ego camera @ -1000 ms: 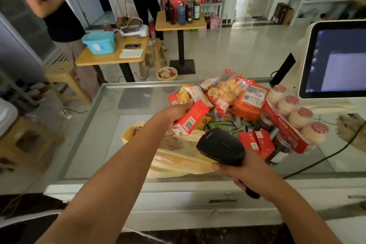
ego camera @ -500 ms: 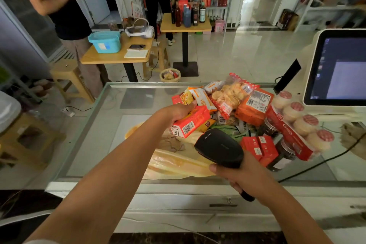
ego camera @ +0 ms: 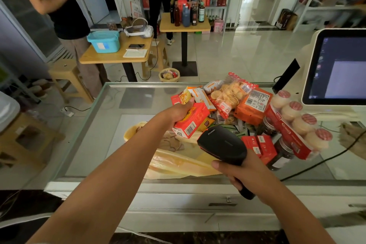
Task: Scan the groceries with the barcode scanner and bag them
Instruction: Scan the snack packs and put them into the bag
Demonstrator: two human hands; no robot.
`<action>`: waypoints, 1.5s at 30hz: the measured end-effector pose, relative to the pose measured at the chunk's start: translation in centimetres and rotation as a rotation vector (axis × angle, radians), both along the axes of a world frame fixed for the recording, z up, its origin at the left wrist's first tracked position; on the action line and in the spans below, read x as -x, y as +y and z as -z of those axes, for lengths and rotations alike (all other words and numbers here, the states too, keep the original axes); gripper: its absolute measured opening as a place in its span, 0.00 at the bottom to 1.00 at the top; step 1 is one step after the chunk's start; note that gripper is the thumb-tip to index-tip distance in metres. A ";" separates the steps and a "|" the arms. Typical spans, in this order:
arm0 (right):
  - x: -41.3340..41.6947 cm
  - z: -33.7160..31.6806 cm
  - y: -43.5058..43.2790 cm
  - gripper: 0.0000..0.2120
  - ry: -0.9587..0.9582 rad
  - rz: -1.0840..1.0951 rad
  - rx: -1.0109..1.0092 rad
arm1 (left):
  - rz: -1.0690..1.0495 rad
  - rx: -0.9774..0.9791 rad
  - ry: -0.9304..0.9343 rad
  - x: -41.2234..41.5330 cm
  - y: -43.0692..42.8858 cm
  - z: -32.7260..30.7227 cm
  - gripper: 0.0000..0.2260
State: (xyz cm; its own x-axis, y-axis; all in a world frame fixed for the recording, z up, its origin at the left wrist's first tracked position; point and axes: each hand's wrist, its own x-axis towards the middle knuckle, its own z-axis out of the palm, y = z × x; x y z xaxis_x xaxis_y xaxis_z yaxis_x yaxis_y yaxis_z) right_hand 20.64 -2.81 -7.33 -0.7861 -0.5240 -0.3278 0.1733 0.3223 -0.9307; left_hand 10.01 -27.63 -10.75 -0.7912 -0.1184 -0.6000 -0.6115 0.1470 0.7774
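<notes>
Red box [ego camera: 191, 123] (barcode up) beside scanner [ego camera: 223, 144]

Matt black plastic scanner [ego camera: 223, 144] in my right hand [ego camera: 244, 174]; glossy cardboard box [ego camera: 191, 123] in my left hand [ego camera: 176, 112]; smooth glass counter [ego camera: 95, 125] underneath.

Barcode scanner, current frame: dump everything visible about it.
The barcode scanner is a black handheld gun type, matte plastic by its look, with a broad rounded head, small white lettering near its front and a reddish trim at the front edge. The right hand grips its handle, whose butt sticks out below the hand. Its head points up-left at the barcode on the red box in the left hand; whether they touch is unclear.
</notes>
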 end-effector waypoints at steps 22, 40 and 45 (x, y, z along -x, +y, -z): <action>4.6 8.4 -5.3 0.19 -0.120 0.088 -0.113 | 0.243 0.265 -0.333 -6.3 -6.8 3.7 0.12; 3.6 11.4 -4.6 0.29 -0.037 -0.091 -0.277 | 0.535 1.027 0.086 -5.8 -8.2 9.5 0.30; 3.8 12.0 -4.7 0.29 -0.082 -0.044 -0.358 | 0.623 1.153 0.038 -6.3 -7.3 8.9 0.51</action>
State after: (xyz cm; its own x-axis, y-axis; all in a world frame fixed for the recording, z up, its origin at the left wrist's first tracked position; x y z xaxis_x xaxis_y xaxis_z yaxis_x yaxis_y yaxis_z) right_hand 16.82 -7.53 -19.30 -0.7288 -0.3972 -0.5578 0.2217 0.6338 -0.7410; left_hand 16.27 -34.93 -19.67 -0.9130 -0.1559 -0.3769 -0.1806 0.9831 0.0310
